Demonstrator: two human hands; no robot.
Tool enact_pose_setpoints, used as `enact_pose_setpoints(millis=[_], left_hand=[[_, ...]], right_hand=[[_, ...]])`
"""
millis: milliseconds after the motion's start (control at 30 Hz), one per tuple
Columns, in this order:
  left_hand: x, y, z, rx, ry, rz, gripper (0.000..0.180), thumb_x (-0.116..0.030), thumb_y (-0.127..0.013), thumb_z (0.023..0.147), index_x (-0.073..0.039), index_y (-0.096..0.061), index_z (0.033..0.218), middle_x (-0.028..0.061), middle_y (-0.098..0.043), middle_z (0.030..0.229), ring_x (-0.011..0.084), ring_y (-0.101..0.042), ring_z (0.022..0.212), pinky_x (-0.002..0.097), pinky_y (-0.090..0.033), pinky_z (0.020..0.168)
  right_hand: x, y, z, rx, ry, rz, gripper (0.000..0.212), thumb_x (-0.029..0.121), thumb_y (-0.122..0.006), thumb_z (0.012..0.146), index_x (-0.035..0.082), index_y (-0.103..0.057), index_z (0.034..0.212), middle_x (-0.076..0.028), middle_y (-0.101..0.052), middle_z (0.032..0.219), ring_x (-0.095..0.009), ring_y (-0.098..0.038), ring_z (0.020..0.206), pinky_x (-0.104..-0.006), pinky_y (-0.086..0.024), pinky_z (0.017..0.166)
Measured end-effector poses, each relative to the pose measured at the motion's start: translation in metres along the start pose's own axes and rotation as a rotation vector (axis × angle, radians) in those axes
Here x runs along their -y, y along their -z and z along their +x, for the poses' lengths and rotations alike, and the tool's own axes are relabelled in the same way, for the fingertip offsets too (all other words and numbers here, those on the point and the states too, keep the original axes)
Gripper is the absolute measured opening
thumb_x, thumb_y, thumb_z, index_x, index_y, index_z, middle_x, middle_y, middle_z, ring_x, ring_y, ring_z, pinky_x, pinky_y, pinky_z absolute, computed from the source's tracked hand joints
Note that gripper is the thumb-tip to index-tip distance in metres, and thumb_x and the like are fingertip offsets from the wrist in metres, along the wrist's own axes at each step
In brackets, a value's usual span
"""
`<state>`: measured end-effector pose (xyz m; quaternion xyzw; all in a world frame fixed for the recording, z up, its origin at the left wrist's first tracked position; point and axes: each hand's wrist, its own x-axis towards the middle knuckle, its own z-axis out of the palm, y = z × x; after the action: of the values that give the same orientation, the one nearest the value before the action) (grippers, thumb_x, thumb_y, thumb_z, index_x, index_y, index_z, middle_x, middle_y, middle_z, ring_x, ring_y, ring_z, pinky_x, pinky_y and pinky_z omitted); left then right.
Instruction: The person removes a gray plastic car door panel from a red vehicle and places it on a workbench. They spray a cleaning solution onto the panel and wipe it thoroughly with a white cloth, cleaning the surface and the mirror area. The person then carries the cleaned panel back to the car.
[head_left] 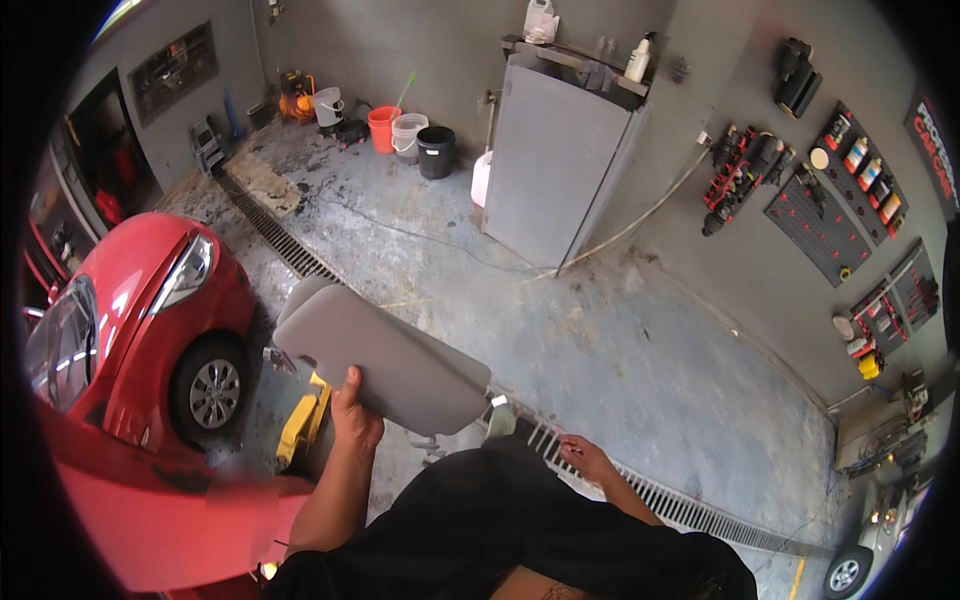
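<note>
Fingers of the left hand (355, 412) wrap around the lower edge of a grey car sun visor (385, 358), thumb on the near face and the rest curled behind it, gripping it firmly. The visor is held up in the air in front of the person, tilted with its rounded end up to the left and its mounting end, with a small metal clip, down to the right. The right hand (585, 460) hangs just right of the visor's lower end, apart from it; its fingers are loosely curled and hold nothing that can be made out.

Below the visor on the floor lies a yellow tool (301, 424), close beside the left forearm. Left of the visor stands a red car (140, 320), its front wheel and headlight facing the person. A floor drain grate (283, 238) runs diagonally behind the visor and comes out again past the right hand. Beyond the visor, farther up, stands a grey metal cabinet (555, 165), with an orange bucket (383, 128), a white bucket (408, 136) and a black bucket (436, 152) set in a row to its left. Right of the visor, well apart, a wall pegboard (825, 220) carries bottles and tools.
</note>
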<state>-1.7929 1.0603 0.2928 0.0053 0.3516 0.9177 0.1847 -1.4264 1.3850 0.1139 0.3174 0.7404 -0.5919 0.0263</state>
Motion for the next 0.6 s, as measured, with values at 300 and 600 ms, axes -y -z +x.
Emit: enact_pose_setpoints(millis=[300, 600], left_hand=[[0.060, -0.100, 0.268, 0.273, -0.069, -0.053, 0.065, -0.047, -0.081, 0.087, -0.014, -0.060, 0.138, 0.0028, -0.065, 0.133, 0.0261, -0.057, 0.128, 0.0462, -0.041, 0.113], [0.043, -0.185, 0.468, 0.155, -0.171, -0.203, 0.058, -0.059, -0.068, 0.093, -0.018, -0.064, 0.134, 0.0030, -0.067, 0.131, 0.0276, -0.059, 0.127, 0.0500, -0.043, 0.112]], right_hand=[[0.285, 0.077, 0.313, 0.381, 0.555, 0.201, 0.094, 0.031, -0.078, 0.093, 0.015, -0.020, 0.165, -0.014, -0.038, 0.163, -0.031, -0.045, 0.145, -0.0477, -0.043, 0.113], [0.531, 0.096, 0.533, 0.802, 0.653, 0.019, 0.073, 0.055, -0.067, 0.098, 0.011, -0.048, 0.153, -0.011, -0.062, 0.138, -0.022, -0.056, 0.127, -0.0375, -0.045, 0.108]])
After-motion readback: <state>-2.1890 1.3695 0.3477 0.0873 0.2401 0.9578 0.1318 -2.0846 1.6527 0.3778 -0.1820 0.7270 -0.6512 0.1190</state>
